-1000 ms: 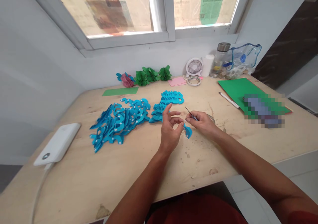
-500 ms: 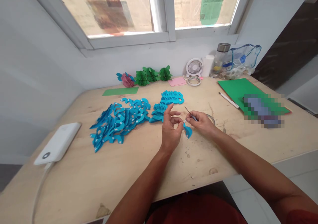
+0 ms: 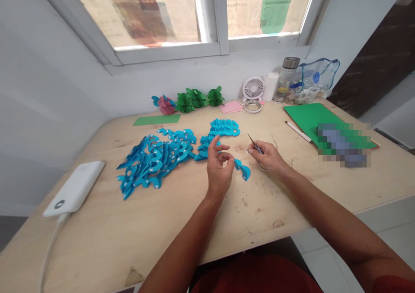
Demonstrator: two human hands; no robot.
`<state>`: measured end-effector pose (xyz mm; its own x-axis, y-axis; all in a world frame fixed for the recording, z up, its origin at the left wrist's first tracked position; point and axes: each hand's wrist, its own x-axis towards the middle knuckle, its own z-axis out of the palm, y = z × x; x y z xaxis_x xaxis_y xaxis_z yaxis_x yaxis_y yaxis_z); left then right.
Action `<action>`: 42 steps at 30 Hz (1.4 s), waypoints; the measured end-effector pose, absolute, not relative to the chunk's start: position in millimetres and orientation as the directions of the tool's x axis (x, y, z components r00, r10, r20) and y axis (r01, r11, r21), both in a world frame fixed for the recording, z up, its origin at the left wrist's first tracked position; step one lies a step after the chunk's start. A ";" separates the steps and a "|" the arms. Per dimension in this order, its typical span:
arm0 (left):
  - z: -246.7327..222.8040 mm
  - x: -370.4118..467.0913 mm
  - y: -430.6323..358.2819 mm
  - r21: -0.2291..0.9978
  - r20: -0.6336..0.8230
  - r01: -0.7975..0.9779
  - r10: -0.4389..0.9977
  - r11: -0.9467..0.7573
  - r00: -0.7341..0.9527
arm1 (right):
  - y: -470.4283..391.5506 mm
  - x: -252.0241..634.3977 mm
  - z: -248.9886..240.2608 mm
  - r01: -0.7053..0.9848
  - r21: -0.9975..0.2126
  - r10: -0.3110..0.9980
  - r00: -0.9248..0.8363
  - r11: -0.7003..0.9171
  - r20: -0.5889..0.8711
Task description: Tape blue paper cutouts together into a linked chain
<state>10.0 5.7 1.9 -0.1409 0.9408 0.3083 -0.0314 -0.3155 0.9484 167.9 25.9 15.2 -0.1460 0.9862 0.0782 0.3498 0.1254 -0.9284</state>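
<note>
My left hand [image 3: 219,169] pinches one end of a curved blue paper piece [image 3: 243,170] between thumb and index finger, the other fingers raised. In my right hand [image 3: 267,156] is a slim dark pointed tool [image 3: 254,143], its tip up and to the left; its handle is hidden by the fingers. A tiny white scrap [image 3: 248,151] shows by the right thumb tip. Partly beneath that hand lies a roll of tape [image 3: 260,166]. Beyond the left hand are stacked folded blue paper pieces [image 3: 224,127], and to the left spreads a pile of blue cutouts with white tabs [image 3: 158,156].
A white power bank [image 3: 74,188] with a cable lies at the left. Along the back stand green paper figures [image 3: 197,98], a small fan [image 3: 253,88] and a glass bottle [image 3: 287,80]. A green sheet [image 3: 314,115] and a white pen [image 3: 298,131] lie at the right.
My right hand has moved right, away from the blue paper, with the pointed tool. My left hand has shifted slightly left, and more of the blue paper shows.
</note>
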 end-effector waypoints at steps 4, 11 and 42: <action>-0.8 9.2 6.3 0.955 0.295 -0.005 0.949 -0.297 -0.114 | 32.1 183.0 20.1 0.477 -0.871 0.991 -0.107 0.120 0.078; -4.5 10.3 6.2 0.964 0.265 0.007 0.954 -0.266 -0.142 | 38.1 199.7 22.4 0.829 -0.548 0.990 -0.044 0.112 0.135; -6.0 17.6 2.5 0.950 0.205 -0.226 0.976 -0.217 -0.075 | 16.7 162.5 23.5 0.287 -0.938 0.956 -0.268 0.196 0.118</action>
<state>17.6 2.5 -6.0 -0.0747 0.9759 0.2052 -0.2259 -0.2170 0.9497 162.5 16.7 23.5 -0.2681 0.9561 0.1183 0.2868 0.1965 -0.9376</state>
